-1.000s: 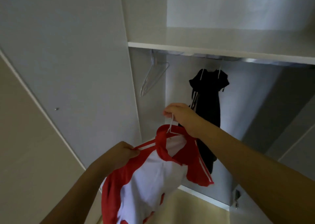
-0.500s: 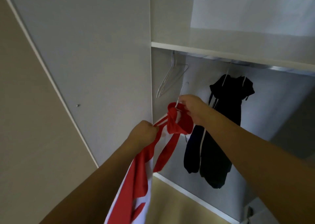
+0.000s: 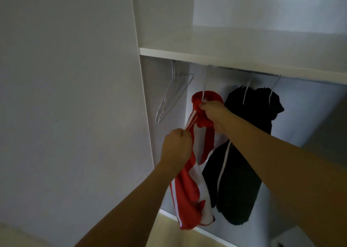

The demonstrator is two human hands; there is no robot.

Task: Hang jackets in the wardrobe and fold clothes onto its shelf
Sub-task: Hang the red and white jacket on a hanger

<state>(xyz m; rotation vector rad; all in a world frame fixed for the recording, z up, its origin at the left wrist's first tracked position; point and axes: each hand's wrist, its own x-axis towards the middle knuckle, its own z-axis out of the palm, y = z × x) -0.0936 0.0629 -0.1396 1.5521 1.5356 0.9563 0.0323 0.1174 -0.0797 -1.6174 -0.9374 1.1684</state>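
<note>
Head view: we look up into the wardrobe (image 3: 142, 115), where our right hand (image 3: 212, 113) is closed around the collar of the red and white jacket (image 3: 187, 196) and the neck of its hanger (image 3: 203, 94), while our left hand (image 3: 176, 149) grips a bunched fistful of the jacket's striped shoulder just below and to the left. The jacket hangs between the two empty wire hangers (image 3: 172, 96) on the left and the dark jacket (image 3: 240, 171) on the right, close beside the dark one and near the rail (image 3: 262, 73) under the shelf (image 3: 225, 58).

We judge the jacket to be light, soft and limp: it sags in loose folds and would slide off a thin wire hanger if tugged sideways. The best hold looks to be where we already have it, at the collar and hanger neck, with the other hand steadying the shoulder so the cloth stays seated.

Much is hard to read. The hanger's hook runs up toward the shelf edge, and we cannot tell whether it is already over the rail. The rail itself shows only as a thin strip tucked under the shelf. Our right fingers hide how the collar sits on the hanger. The dark jacket may be two garments, since two hooks rise from it. The wardrobe's lower right is cut off.
</note>
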